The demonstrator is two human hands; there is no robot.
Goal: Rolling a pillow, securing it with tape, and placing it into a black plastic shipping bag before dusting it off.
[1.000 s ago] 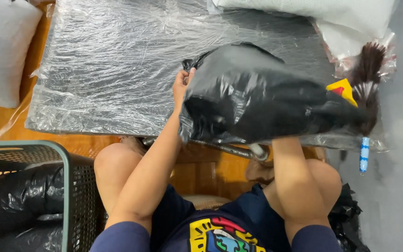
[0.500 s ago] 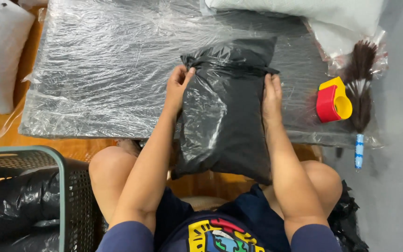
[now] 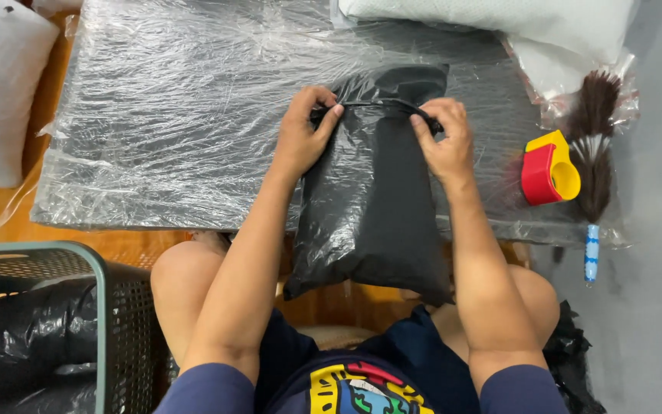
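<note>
A stuffed black plastic bag [image 3: 373, 207] lies lengthwise on the plastic-wrapped dark tabletop [image 3: 178, 115], its lower end hanging over the near edge above my lap. My left hand [image 3: 306, 130] pinches the bag's folded top at its left side. My right hand [image 3: 442, 138] pinches the same fold at its right side. Between the two hands the fold forms a tight black band across the bag's neck.
A red and yellow tape dispenser [image 3: 548, 170] and a brown feather duster [image 3: 595, 153] with a blue and white handle lie right of the bag. White padded parcels [image 3: 499, 19] sit at the back. A green mesh basket [image 3: 40, 330] holding black bags stands at lower left.
The bag swung from lying sideways to lengthwise in front of me. Both hands then slid from its sides up to the folded top and closed on it.
</note>
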